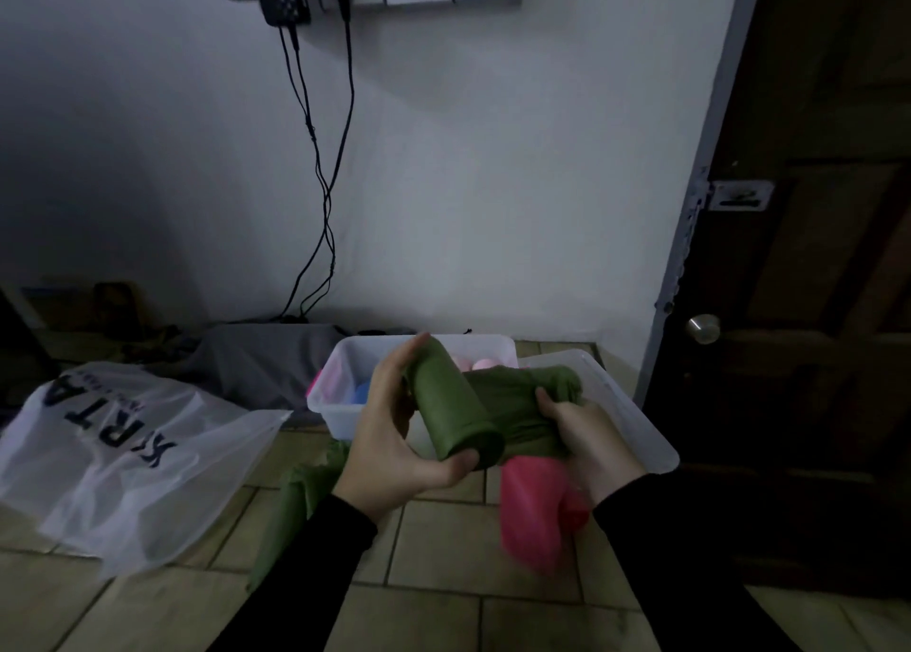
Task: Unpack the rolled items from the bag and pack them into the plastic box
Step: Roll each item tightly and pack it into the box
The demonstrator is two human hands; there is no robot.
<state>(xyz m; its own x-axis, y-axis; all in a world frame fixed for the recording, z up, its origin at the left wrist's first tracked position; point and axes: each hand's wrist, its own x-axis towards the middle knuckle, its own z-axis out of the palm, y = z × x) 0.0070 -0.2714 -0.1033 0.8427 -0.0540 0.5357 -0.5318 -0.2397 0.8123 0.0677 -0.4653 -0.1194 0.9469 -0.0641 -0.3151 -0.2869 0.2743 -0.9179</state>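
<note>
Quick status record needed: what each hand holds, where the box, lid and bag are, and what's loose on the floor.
left hand: grips green roll
right hand: holds bunched green cloth
box: on floor by wall, pink and blue items inside
lid: right of box
bag: on floor, left
floor: green cloth, pink roll

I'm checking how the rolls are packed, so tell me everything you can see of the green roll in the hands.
The green roll is olive cloth, matte and soft-looking, wound into a tight cylinder with its dark round end towards the camera. It is tilted and held in the air in front of the plastic box. The left hand wraps around it. A looser bunched green part runs to the right hand, which grips it.
</note>
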